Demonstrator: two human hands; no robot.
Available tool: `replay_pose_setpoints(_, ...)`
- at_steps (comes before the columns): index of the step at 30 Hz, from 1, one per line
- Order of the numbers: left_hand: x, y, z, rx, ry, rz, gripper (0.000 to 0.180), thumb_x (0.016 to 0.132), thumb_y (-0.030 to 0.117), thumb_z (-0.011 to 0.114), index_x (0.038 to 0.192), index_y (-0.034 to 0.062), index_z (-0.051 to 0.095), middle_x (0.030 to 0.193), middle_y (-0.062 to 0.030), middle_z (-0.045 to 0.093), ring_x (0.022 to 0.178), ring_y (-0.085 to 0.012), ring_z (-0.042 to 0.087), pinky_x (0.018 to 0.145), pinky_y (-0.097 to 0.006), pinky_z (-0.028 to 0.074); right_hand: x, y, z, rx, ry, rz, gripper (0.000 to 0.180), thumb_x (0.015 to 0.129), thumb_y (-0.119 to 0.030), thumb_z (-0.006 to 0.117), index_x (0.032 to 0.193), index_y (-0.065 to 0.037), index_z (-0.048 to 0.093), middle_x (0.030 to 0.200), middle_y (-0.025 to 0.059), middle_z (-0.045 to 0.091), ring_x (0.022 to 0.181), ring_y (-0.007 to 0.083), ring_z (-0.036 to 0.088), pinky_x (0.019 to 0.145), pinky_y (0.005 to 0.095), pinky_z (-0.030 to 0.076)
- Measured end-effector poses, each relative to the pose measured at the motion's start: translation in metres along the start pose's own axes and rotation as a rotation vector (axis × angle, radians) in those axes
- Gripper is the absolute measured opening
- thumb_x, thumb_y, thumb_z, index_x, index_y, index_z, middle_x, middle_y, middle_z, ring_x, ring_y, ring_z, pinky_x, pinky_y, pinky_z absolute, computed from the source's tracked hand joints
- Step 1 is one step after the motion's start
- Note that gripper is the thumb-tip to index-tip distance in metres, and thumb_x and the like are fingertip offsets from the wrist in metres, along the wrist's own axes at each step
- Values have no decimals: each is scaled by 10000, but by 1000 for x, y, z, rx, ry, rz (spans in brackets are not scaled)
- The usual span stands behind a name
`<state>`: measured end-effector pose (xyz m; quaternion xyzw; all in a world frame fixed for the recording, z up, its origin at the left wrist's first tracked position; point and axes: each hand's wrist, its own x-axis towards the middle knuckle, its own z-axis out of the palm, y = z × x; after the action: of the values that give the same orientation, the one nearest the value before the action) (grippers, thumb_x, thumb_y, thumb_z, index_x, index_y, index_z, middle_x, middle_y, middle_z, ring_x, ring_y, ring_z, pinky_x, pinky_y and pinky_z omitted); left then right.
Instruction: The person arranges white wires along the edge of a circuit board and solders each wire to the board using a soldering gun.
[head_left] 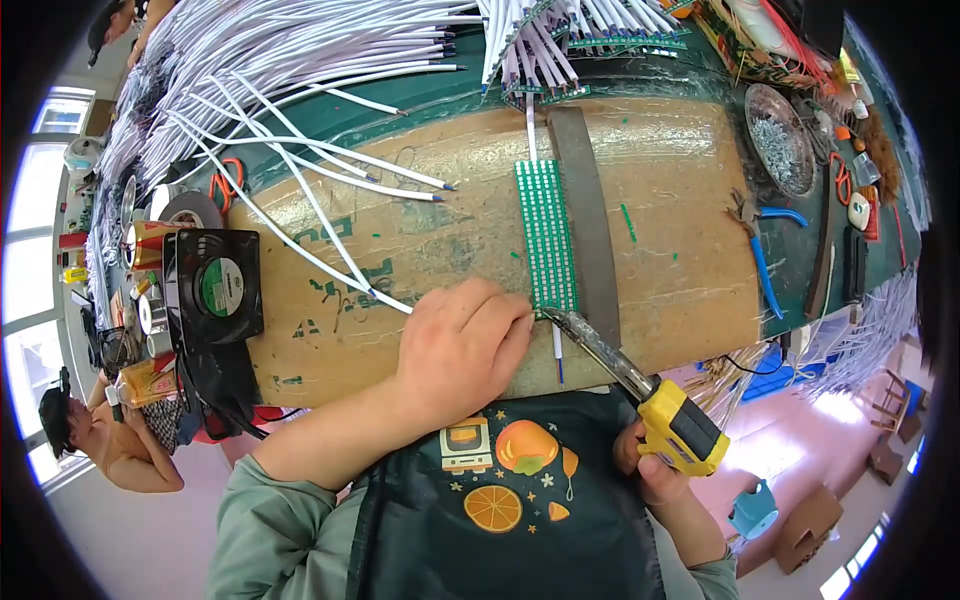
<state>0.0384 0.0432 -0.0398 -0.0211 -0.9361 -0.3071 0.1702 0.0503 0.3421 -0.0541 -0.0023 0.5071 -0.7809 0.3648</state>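
Observation:
My left hand (465, 340) is closed, fingertips at the near left corner of a green circuit board panel (545, 235) with rows of small pale pads. A white cable (290, 245) runs from the left into that hand; its end is hidden under the fingers. My right hand (652, 468) is wrapped round a yellow and black soldering gun (683, 425). Its tip touches or nearly touches the panel's near edge. White cables extend from the panel's far edge and near edge. A dark flat bar (587, 225) lies along the panel's right side.
Cardboard (680, 230) covers the work surface. Bundled white cables (300, 45) lie at the far left, wired boards (600, 40) at the back. A black fan (213, 285) stands left. Pliers (765, 250) and a metal dish (779, 140) lie right. Another person (110, 440) sits far left.

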Motion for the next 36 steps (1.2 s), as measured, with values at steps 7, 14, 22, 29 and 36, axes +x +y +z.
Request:
replay_pose_setpoints(7, 0, 1, 0, 8, 9, 20, 161, 761, 62, 755, 896, 82, 669, 849, -76, 638, 735, -273, 622, 631, -376, 470, 0, 7, -12, -67, -63, -47, 304, 862, -187, 717, 1028, 13, 560, 747, 45, 560, 638, 148, 534, 561, 280, 416)
replay_pose_setpoints(14, -1, 1, 1, 32, 26, 43, 167, 759, 62, 756, 899, 81, 668, 854, -74, 635, 747, -270, 623, 645, -375, 468, -1, 3, -2, 19, 39, -38, 270, 873, -180, 701, 1003, 15, 567, 745, 41, 554, 647, 139, 527, 572, 275, 418)
replay_pose_setpoints(22, -1, 0, 1, 38, 11, 57, 175, 758, 64, 758, 909, 75, 669, 861, -78, 636, 747, -271, 624, 644, -375, 471, 2, 5, -14, -57, -156, -21, 289, 885, -172, 694, 1076, -6, 554, 794, 30, 559, 657, 128, 524, 591, 272, 424)
replay_pose_setpoints(29, -1, 0, 1, 37, 24, 61, 175, 757, 67, 761, 906, 75, 671, 848, -75, 637, 737, -269, 624, 640, -375, 474, -2, 5, -4, 51, -38, -37, 392, 878, -213, 718, 1149, -4, 527, 769, 40, 544, 642, 128, 506, 568, 273, 404)
replay_pose_setpoints(36, -1, 1, 0, 49, 16, 51, 178, 757, 66, 762, 911, 86, 674, 844, -69, 643, 735, -264, 623, 643, -373, 473, 0, 1, -4, 71, -31, -39, 595, 841, -311, 771, 1279, -23, 487, 723, 32, 512, 597, 151, 478, 541, 297, 400)
